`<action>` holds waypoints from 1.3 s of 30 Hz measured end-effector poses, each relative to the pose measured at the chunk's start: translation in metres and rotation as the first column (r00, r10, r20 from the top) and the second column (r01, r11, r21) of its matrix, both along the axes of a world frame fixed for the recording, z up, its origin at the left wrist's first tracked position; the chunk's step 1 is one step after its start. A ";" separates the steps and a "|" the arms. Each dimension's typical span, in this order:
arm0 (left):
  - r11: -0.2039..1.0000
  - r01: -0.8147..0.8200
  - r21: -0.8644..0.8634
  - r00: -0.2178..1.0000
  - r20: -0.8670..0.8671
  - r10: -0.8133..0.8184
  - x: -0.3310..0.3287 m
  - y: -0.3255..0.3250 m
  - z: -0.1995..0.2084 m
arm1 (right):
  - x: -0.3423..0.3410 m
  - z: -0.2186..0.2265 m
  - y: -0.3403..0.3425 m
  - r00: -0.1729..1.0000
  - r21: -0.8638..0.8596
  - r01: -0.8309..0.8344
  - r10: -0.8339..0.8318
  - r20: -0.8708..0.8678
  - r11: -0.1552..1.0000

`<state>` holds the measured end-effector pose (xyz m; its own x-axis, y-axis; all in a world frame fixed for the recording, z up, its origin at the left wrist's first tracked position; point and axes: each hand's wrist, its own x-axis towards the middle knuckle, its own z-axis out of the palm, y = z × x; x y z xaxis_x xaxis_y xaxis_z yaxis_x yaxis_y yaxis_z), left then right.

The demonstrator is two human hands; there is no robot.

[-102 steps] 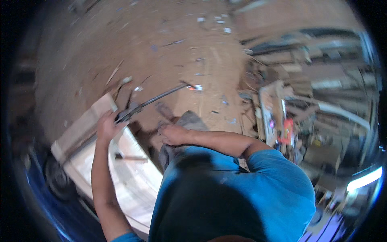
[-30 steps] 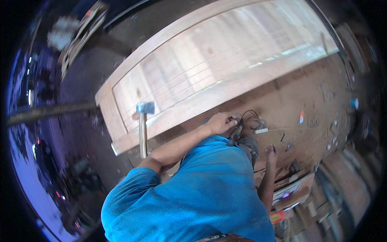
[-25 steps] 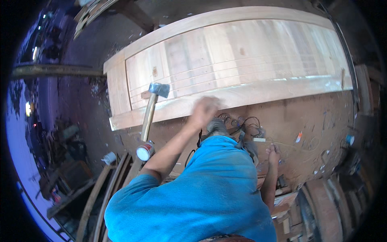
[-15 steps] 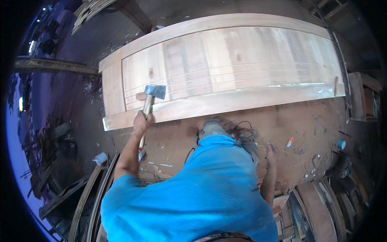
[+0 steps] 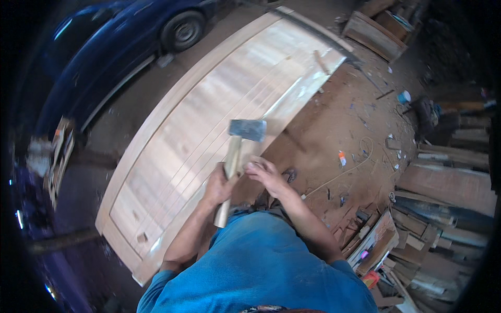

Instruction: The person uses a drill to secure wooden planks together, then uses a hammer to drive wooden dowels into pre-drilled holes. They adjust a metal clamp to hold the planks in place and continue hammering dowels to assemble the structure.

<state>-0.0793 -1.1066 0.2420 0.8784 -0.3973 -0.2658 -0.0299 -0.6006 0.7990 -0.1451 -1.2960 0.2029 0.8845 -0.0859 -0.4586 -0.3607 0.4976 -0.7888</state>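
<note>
With the left hand (image 5: 218, 183) clenched around the hammer (image 5: 237, 156) handle and the right hand (image 5: 265, 173) fingers pinching something unclear beside it, strike squarely near the door panel's (image 5: 209, 130) near edge.

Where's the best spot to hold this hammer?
Grip the hammer on its bare wooden handle, low near the butt, coming from the person's side. The heavy dark head points away over the wooden door panel; the left hand already wraps mid-handle.
</note>
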 end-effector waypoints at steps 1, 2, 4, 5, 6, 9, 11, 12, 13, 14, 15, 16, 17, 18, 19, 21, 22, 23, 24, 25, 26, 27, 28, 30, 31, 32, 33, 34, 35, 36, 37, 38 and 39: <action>0.993 0.108 -0.057 0.994 0.030 -0.107 0.005 -0.038 -0.010 | 0.013 -0.006 -0.017 0.993 -0.019 0.117 -0.117 0.015 0.993; 0.969 0.219 -0.113 0.975 0.067 -0.213 0.010 -0.079 -0.022 | 0.026 -0.021 -0.040 0.972 -0.037 0.235 -0.233 0.036 0.971; 0.895 0.444 0.030 0.895 0.024 -0.445 0.017 -0.151 0.000 | 0.036 -0.024 -0.091 0.902 0.069 0.430 -0.431 -0.005 0.900; 0.849 0.529 -0.003 0.848 0.030 -0.529 0.022 -0.178 0.004 | 0.031 -0.024 -0.120 0.858 0.183 0.512 -0.507 -0.078 0.839; 0.797 0.603 -0.040 0.798 0.039 -0.602 0.031 -0.205 0.012 | 0.025 -0.016 -0.150 0.812 0.284 0.582 -0.562 -0.156 0.762; 0.594 0.804 -0.028 0.594 0.059 -0.802 0.077 -0.282 0.004 | -0.015 -0.042 -0.254 0.669 0.312 0.737 -0.713 -0.208 0.600; 0.629 0.777 -0.011 0.623 0.157 -0.767 0.116 -0.329 -0.002 | -0.044 -0.041 -0.318 0.557 0.355 0.819 -0.775 -0.300 0.451; 0.651 0.759 -0.001 0.637 0.204 -0.743 0.136 -0.346 0.002 | -0.058 -0.044 -0.345 0.532 0.358 0.833 -0.789 -0.306 0.422; 0.682 0.731 0.017 0.673 0.145 -0.725 0.157 -0.369 0.013 | -0.072 -0.048 -0.367 0.498 0.353 0.851 -0.808 -0.314 0.388; 0.718 0.695 0.040 0.713 0.090 -0.696 0.180 -0.388 0.023 | -0.076 -0.041 -0.380 0.494 0.338 0.856 -0.814 -0.306 0.392; 0.772 0.636 -0.018 0.768 0.113 -0.630 0.209 -0.397 0.013 | -0.076 -0.020 -0.390 0.503 0.330 0.851 -0.813 -0.292 0.408; 0.815 0.575 -0.076 0.816 0.129 -0.563 0.244 -0.405 -0.006 | -0.072 0.000 -0.398 0.509 0.323 0.848 -0.813 -0.281 0.420; 0.854 0.518 -0.038 0.842 0.197 -0.502 0.280 -0.413 -0.024 | -0.068 0.016 -0.407 0.499 0.298 0.856 -0.824 -0.268 0.422; 0.888 0.460 -0.006 0.859 0.257 -0.443 0.316 -0.420 -0.040 | -0.066 0.028 -0.414 0.484 0.268 0.868 -0.835 -0.263 0.419; 0.919 0.393 -0.001 0.888 0.262 -0.379 0.349 -0.427 -0.049 | -0.063 0.031 -0.421 0.462 0.235 0.882 -0.847 -0.261 0.409; 0.970 0.236 0.061 0.913 0.327 -0.243 0.414 -0.437 -0.070 | -0.061 0.020 -0.437 0.460 0.222 0.886 -0.832 -0.311 0.407; 0.984 0.138 0.115 0.905 0.388 -0.172 0.448 -0.438 -0.085 | -0.060 0.013 -0.445 0.459 0.211 0.888 -0.821 -0.340 0.409; 0.975 0.113 0.190 0.912 0.369 -0.178 0.490 -0.434 -0.100 | -0.056 0.006 -0.454 0.481 0.249 0.875 -0.797 -0.364 0.415; 0.961 0.081 0.264 0.919 0.353 -0.174 0.532 -0.425 -0.115 | -0.049 -0.003 -0.464 0.511 0.290 0.857 -0.769 -0.384 0.425; 0.944 -0.002 0.331 0.914 0.383 -0.132 0.575 -0.412 -0.130 | -0.040 -0.010 -0.473 0.545 0.332 0.836 -0.736 -0.402 0.437; 0.915 -0.088 0.394 0.909 0.408 -0.089 0.604 -0.404 -0.145 | -0.030 -0.015 -0.481 0.536 0.290 0.844 -0.724 -0.435 0.450; 0.913 -0.112 0.393 0.901 0.427 -0.073 0.621 -0.410 -0.157 | -0.016 -0.019 -0.489 0.525 0.245 0.850 -0.713 -0.465 0.466; 0.906 -0.150 0.395 0.892 0.449 -0.048 0.638 -0.408 -0.166 | -0.001 -0.022 -0.496 0.518 0.201 0.850 -0.699 -0.493 0.487; 0.868 -0.235 0.438 0.864 0.503 -0.020 0.677 -0.414 -0.173 | 0.029 -0.018 -0.517 0.545 0.216 0.828 -0.654 -0.525 0.517; 0.848 -0.264 0.459 0.857 0.515 -0.012 0.690 -0.430 -0.174 | 0.042 -0.017 -0.528 0.560 0.220 0.814 -0.623 -0.546 0.538; 0.847 -0.265 0.461 0.858 0.514 -0.011 0.707 -0.448 -0.171 | 0.051 -0.019 -0.540 0.572 0.254 0.805 -0.589 -0.571 0.536; 0.869 -0.233 0.438 0.868 0.497 -0.018 0.721 -0.471 -0.165 | 0.061 -0.019 -0.549 0.578 0.284 0.802 -0.562 -0.592 0.525; 0.907 -0.186 0.379 0.885 0.466 -0.013 0.735 -0.489 -0.160 | 0.075 -0.017 -0.556 0.573 0.280 0.801 -0.541 -0.616 0.530; 0.937 -0.148 0.316 0.902 0.432 -0.003 0.750 -0.502 -0.157 | 0.088 -0.012 -0.565 0.563 0.269 0.801 -0.520 -0.642 0.535; 0.948 -0.114 0.296 0.926 0.378 -0.006 0.762 -0.521 -0.151 | 0.102 -0.006 -0.572 0.544 0.254 0.807 -0.506 -0.670 0.533; 0.958 -0.079 0.274 0.946 0.324 -0.015 0.777 -0.534 -0.149 | 0.116 -0.002 -0.580 0.543 0.238 0.804 -0.507 -0.670 0.545; 0.953 -0.065 0.296 0.966 0.258 -0.014 0.802 -0.534 -0.157 | 0.129 -0.001 -0.587 0.550 0.233 0.794 -0.501 -0.668 0.561; 0.947 -0.039 0.317 0.981 0.191 -0.023 0.827 -0.538 -0.171 | 0.136 -0.001 -0.591 0.551 0.228 0.792 -0.500 -0.668 0.567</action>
<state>0.7474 -1.6442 0.0712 0.9276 -0.3121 -0.2054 -0.1562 -0.8233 0.5458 -0.0088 -1.8875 0.2020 0.2979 -0.1909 -0.9353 -0.0135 0.9789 -0.2041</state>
